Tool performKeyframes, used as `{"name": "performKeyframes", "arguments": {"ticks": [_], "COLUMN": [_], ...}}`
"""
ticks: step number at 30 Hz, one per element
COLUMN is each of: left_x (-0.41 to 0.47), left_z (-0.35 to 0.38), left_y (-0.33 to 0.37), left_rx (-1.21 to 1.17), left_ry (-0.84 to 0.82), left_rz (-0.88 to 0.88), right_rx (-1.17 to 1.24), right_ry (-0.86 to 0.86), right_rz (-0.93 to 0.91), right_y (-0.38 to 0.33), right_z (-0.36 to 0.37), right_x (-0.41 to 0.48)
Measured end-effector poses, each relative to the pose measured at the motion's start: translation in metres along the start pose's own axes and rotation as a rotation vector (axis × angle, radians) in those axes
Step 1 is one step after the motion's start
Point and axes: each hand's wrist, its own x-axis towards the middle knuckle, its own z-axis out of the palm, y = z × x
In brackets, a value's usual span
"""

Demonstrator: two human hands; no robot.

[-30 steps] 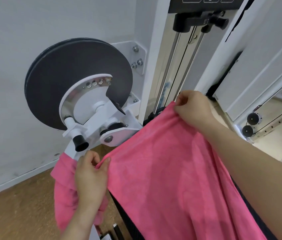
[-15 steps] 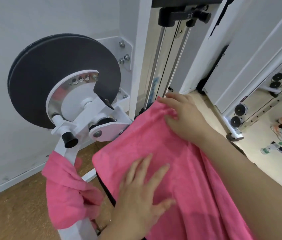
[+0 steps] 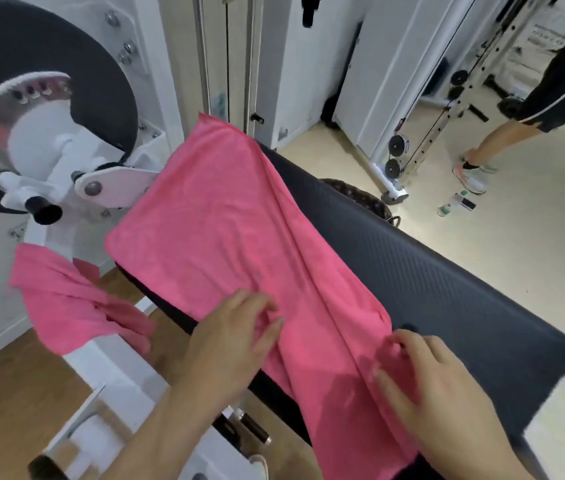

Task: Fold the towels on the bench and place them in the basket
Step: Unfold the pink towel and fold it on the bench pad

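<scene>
- At lower centre of the frame, the left hand [image 3: 236,341] lies flat, fingers loose, on the pink towel [image 3: 225,230].
- Lower right, the right hand [image 3: 440,386] rests relaxed fingers on that towel's near edge.
- It lies spread along the black bench [image 3: 447,289].
- At left hangs a second pink towel [image 3: 66,306].
</scene>
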Motion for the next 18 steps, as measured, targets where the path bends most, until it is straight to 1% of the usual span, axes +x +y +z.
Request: {"name": "performKeyframes", "arguments": {"ticks": [2, 3, 5, 7, 11, 14, 16, 18], "left_x": [-0.037, -0.054, -0.083, -0.104, -0.133, -0.141, -0.141, -0.140], "left_z": [0.018, 0.029, 0.049, 0.064, 0.090, 0.111, 0.122, 0.131], "left_y": [0.020, 0.028, 0.044, 0.059, 0.084, 0.103, 0.114, 0.120], "left_rx": [-0.018, -0.017, -0.024, -0.029, 0.067, 0.129, 0.177, 0.207], "left_ry": [-0.185, -0.248, -0.318, -0.341, -0.355, -0.363, -0.334, -0.281], "left_rz": [-0.061, -0.072, -0.108, -0.138, -0.137, -0.115, -0.134, -0.174], "right_rx": [-0.123, -0.151, -0.145, -0.108, -0.042, 0.020, 0.155, 0.350], "right_ry": [-0.051, -0.067, -0.054, -0.031, -0.048, -0.145, -0.222, -0.341], "right_rz": [0.060, 0.074, 0.067, 0.040, -0.095, -0.214, -0.250, -0.215], "right_y": [0.015, 0.022, 0.036, 0.046, 0.054, 0.062, 0.064, 0.062], "right_z": [0.009, 0.013, 0.018, 0.018, 0.011, 0.005, 0.000, -0.005], "right_x": [-0.020, -0.027, -0.031, -0.028, -0.016, -0.010, -0.006, -0.001]}}
